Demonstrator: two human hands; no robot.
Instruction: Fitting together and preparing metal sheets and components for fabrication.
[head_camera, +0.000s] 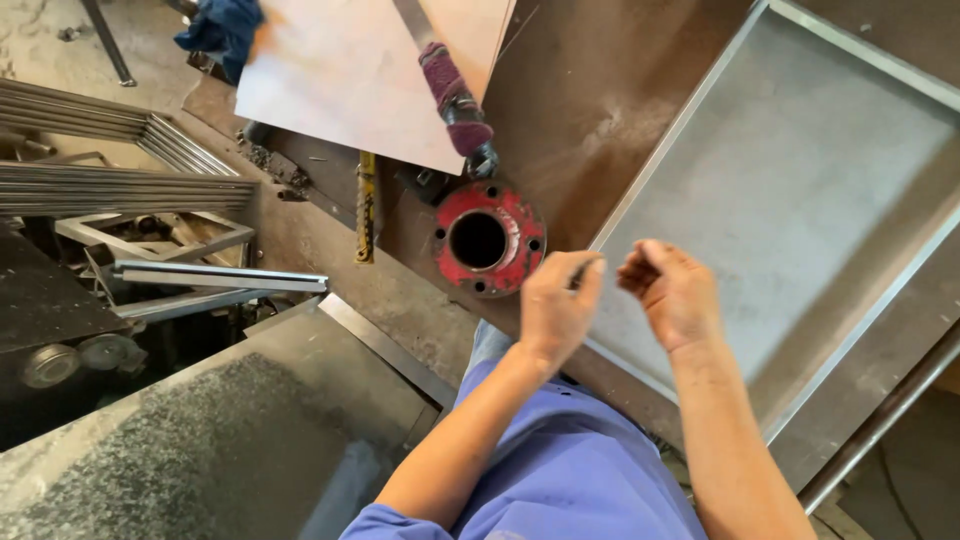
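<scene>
My left hand (556, 305) hovers with fingers curled and pinched together beside the near corner of a shallow grey sheet-metal tray (800, 180). What it pinches, if anything, is too small to tell. My right hand (675, 292) floats over the tray's near-left part, fingers loosely curled, with nothing visible in it. Just left of my left hand lies a red round metal flange (488, 238) with a centre hole and bolt holes. Blue sleeves cover my upper arms.
A tool with a cloth-wrapped handle (455, 100) lies on a pale metal sheet (350, 70) beyond the flange. Metal bars and angle sections (120, 170) are stacked at left. A dark speckled sheet (200, 440) lies near left. A round bar (880, 420) runs along the right.
</scene>
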